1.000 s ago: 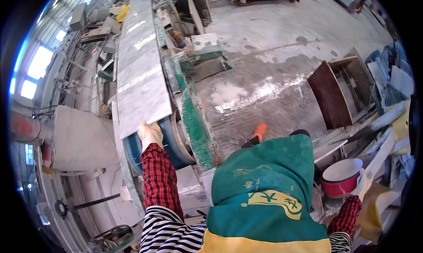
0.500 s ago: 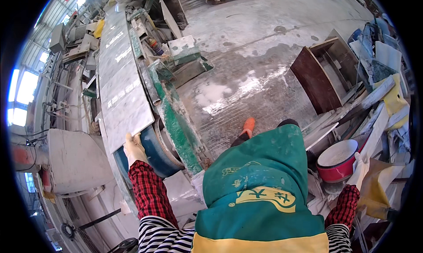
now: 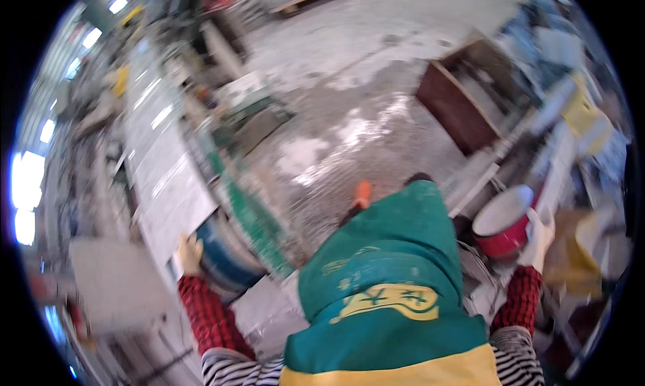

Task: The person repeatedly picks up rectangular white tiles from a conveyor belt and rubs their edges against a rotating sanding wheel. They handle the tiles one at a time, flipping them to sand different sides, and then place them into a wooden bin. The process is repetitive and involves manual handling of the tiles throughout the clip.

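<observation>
My left hand [image 3: 188,253] closes on the near end of a pale grey-veined stone slab [image 3: 176,208], the closest in a row of slabs along a conveyor. Beneath that end shows the conveyor's blue roller belt [image 3: 228,255]. On the other side, my gloved-looking right hand [image 3: 541,238] is at the rim of a red bucket [image 3: 500,237] with a whitish inside. Motion blurs its fingers, and whether they grip the rim cannot be made out. A green apron [image 3: 383,251] covers my front.
A green, chipped conveyor frame [image 3: 252,215] runs beside the slabs. Wet concrete floor [image 3: 322,151] lies ahead. A dark red wooden box [image 3: 453,107] stands to the right, near stacked boards [image 3: 554,174] and yellow sheeting [image 3: 588,120]. A large pale panel [image 3: 111,282] stands at left.
The view has shifted and blurred. My right hand has come up and inward to the bucket's side. My left hand stays at the slab's near end.
</observation>
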The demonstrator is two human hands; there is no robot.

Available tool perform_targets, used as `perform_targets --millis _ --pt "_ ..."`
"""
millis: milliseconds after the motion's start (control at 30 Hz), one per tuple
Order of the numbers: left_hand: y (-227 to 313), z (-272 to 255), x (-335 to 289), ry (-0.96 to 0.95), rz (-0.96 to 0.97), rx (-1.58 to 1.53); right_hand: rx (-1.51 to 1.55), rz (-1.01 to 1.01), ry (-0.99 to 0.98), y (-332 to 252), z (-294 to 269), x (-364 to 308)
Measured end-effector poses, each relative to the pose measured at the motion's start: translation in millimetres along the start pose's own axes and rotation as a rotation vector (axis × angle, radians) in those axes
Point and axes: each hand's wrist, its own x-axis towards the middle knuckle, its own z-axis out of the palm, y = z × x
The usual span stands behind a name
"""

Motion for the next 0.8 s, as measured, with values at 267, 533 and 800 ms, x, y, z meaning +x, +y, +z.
perform_targets --millis 267,533,800 --pt "81.7 -49.8 92.6 -0.097 -0.289 -1.099 -0.176 0.043 0.018 -60.6 1.3 -27.5" --pt "568.1 -28.0 -33.1 -1.030 0.296 -1.408 -0.080 -0.156 -0.179 -133.0 87.3 -104.1" --pt "589.9 13.9 -30.8 -0.798 0.132 -1.858 -0.132 -0.711 -0.657 -220.6 163.8 -223.1"
